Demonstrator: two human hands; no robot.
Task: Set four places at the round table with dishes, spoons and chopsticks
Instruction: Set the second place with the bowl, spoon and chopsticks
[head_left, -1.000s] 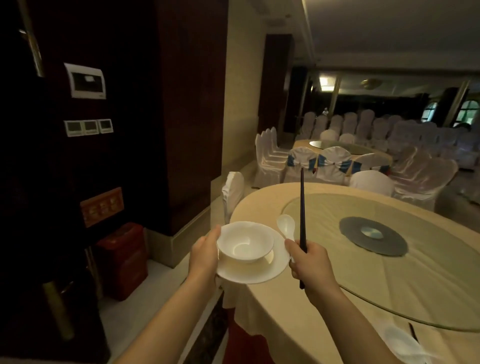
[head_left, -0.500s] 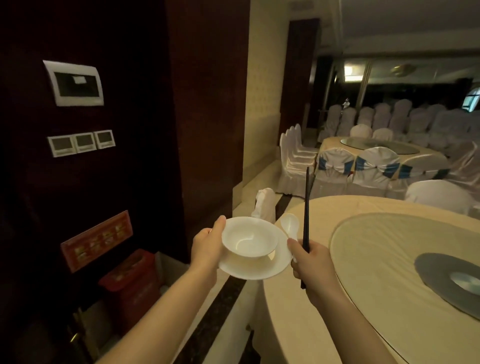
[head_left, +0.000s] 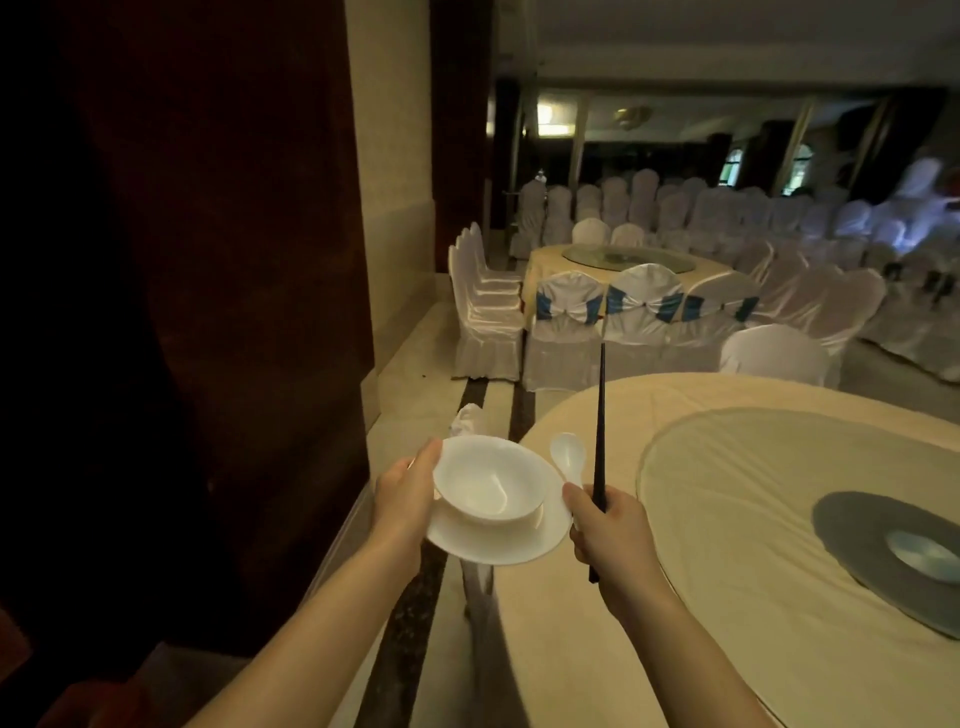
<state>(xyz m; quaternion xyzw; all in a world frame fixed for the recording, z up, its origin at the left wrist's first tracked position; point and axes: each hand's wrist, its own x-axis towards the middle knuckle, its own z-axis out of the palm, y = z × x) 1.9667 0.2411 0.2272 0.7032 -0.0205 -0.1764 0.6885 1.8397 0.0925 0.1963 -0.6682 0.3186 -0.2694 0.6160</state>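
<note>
left hand: gripping the plate by its left rim, just off the left edge of the round table
bowl: sitting upright on the plate, thumb touching its rim
right hand: gripping the chopsticks upright over the table's left edge
spoon: sticking up out of the same fist, just left of the chopsticks
glass turntable: lying on the table's middle
white-covered chair: standing at the table's far edge

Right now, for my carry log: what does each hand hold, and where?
Left hand: the plate, bowl on it, by its left rim. Right hand: the chopsticks near their lower end, and the spoon by its handle.
</note>
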